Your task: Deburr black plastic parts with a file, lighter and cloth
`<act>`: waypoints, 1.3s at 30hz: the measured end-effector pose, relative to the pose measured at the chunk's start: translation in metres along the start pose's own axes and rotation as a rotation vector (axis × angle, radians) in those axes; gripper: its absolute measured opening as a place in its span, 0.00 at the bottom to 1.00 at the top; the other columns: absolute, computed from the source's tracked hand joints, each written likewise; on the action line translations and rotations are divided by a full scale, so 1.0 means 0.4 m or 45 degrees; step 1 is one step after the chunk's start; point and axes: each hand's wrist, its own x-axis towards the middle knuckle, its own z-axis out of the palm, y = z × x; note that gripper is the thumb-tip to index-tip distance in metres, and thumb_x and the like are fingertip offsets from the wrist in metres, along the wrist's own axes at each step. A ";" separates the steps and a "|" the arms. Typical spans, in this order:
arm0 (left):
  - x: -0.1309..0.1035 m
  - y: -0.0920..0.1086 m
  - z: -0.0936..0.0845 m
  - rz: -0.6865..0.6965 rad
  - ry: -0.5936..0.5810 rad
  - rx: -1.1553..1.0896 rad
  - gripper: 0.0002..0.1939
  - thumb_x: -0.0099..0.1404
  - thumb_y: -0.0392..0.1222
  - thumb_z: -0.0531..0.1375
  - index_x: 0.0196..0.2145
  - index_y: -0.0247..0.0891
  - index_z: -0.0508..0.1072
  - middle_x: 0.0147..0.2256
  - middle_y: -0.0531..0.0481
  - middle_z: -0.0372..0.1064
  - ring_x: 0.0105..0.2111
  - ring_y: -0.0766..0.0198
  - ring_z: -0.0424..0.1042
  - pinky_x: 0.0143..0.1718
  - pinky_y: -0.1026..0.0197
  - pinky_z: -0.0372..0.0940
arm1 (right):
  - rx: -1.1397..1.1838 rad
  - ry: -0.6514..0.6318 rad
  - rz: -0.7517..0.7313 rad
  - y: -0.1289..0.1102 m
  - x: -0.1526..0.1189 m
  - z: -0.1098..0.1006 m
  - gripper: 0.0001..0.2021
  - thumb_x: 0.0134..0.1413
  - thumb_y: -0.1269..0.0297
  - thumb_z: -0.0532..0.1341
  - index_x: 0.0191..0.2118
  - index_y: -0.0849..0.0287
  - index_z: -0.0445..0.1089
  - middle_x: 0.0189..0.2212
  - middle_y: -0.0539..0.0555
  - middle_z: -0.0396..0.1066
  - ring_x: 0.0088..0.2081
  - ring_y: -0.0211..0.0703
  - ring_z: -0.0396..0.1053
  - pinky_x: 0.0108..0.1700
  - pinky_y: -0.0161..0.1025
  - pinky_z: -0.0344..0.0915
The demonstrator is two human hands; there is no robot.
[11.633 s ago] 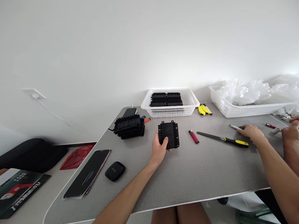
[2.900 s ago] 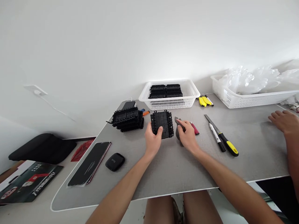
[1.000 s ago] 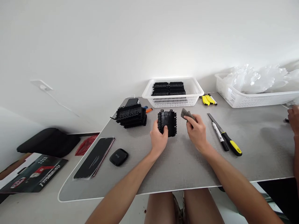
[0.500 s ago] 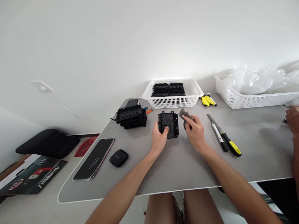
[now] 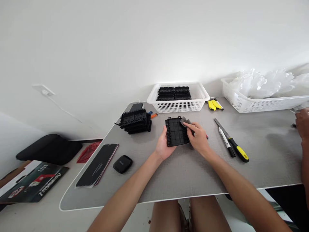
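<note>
A black plastic ribbed panel (image 5: 176, 133) rests in my left hand (image 5: 164, 146), which supports it from below and along its left edge, the fingers hidden beneath. My right hand (image 5: 198, 138) pinches a grey cloth (image 5: 185, 122) and presses it on the panel's upper right part. Left of my hands stands a stack of similar black panels (image 5: 135, 120). More black panels (image 5: 174, 93) lie in a white basket (image 5: 178, 105) beyond.
To the right lie a marker (image 5: 225, 140) and a file with a yellow-black handle (image 5: 238, 150). Yellow cutters (image 5: 212, 104) sit by the basket. A second basket (image 5: 263, 104) holds plastic bags. A phone-like slab (image 5: 98, 164) and black case (image 5: 122, 164) lie left. Another person's hand (image 5: 302, 124) is at right.
My right hand has moved left, bringing the cloth onto the panel. My left thumb has moved off the panel's face to its edge, and the panel has shifted slightly right and turned.
</note>
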 end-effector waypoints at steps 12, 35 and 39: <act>-0.012 -0.032 0.011 -0.137 -0.123 -0.007 0.32 0.65 0.66 0.47 0.52 0.41 0.72 0.48 0.41 0.74 0.54 0.49 0.68 0.55 0.46 0.62 | -0.288 -0.002 -0.272 0.001 -0.012 0.003 0.20 0.61 0.71 0.50 0.53 0.50 0.71 0.43 0.57 0.68 0.39 0.43 0.68 0.40 0.40 0.68; -0.013 -0.049 0.021 -0.027 -0.014 0.135 0.29 0.66 0.62 0.52 0.58 0.44 0.68 0.54 0.45 0.70 0.56 0.52 0.67 0.59 0.49 0.58 | -0.631 -0.139 0.085 -0.033 -0.008 0.001 0.20 0.60 0.72 0.50 0.51 0.55 0.73 0.37 0.57 0.68 0.27 0.40 0.65 0.27 0.37 0.57; -0.010 -0.054 0.022 0.031 0.000 0.185 0.31 0.65 0.61 0.54 0.61 0.43 0.64 0.56 0.44 0.68 0.58 0.51 0.64 0.60 0.48 0.56 | -0.584 -0.137 0.117 -0.033 -0.006 0.000 0.18 0.60 0.72 0.50 0.49 0.57 0.73 0.36 0.58 0.68 0.30 0.42 0.66 0.30 0.37 0.59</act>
